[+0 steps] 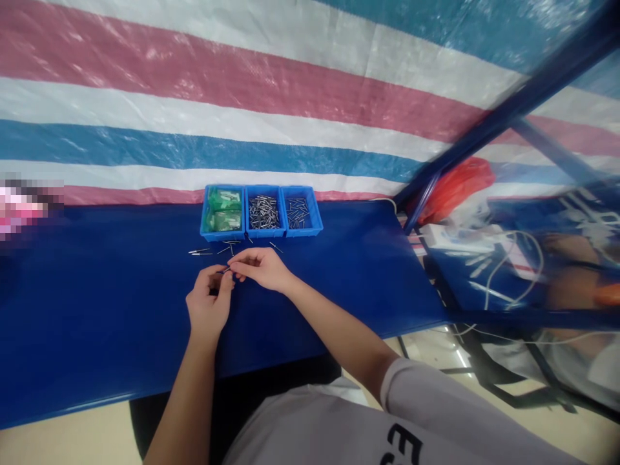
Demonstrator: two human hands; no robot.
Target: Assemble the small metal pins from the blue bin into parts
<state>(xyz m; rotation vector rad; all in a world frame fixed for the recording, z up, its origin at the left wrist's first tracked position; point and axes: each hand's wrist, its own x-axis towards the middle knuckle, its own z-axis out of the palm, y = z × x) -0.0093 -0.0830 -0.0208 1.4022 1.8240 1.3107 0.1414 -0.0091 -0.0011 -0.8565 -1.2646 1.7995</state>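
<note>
My left hand (209, 303) and my right hand (265, 267) meet over the blue table, just in front of the bins. Between their fingertips is a thin metal pin (226, 269), small and dark, partly covered by the fingers. Both hands are closed in a pinch on it. Several loose metal pins (198, 252) lie on the table just beyond the hands. The middle blue bin (265, 233) holds a heap of silvery pins, and the right blue bin (310, 230) has fewer. Green plastic packaging (223, 221) fills the left blue bin (222, 236).
The blue table (121, 310) runs across in front of me, backed by a striped plastic sheet (242, 103). At right stands a dark blue metal frame (465, 129). Beyond it are a red plastic bag (450, 190), white cables (537, 258) and a blurred person's arm (571, 278).
</note>
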